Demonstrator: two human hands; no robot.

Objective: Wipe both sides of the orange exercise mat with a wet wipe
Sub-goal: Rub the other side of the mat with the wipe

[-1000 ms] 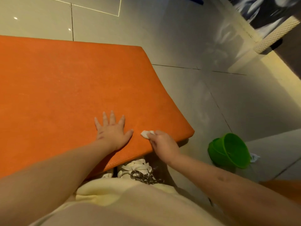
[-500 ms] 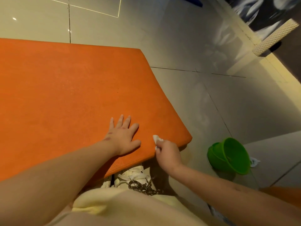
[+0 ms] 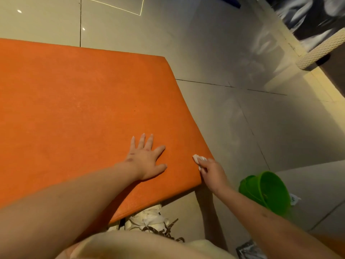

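The shiny pale tiled floor (image 3: 224, 43) fills the far and right parts of the view. On it lies the big flat orange exercise mat (image 3: 74, 109). The mat runs off the left side, so its long way goes left to right, and its short end points to the right. Its near right corner is just in front of you.

On the floor to the right of that corner sits a green plastic tub (image 3: 268, 191), not touching the mat. Your cream lace-up shoes (image 3: 147, 219) peek out from under the mat's near edge.

Your left hand (image 3: 145, 161) lies flat on the mat close to the near right corner, fingers straight and spread, holding nothing. Your right hand (image 3: 212, 174) is at the mat's right edge, just beside that corner. Its fingers pinch a small white wet wipe (image 3: 197, 158) and hold it against the orange top.
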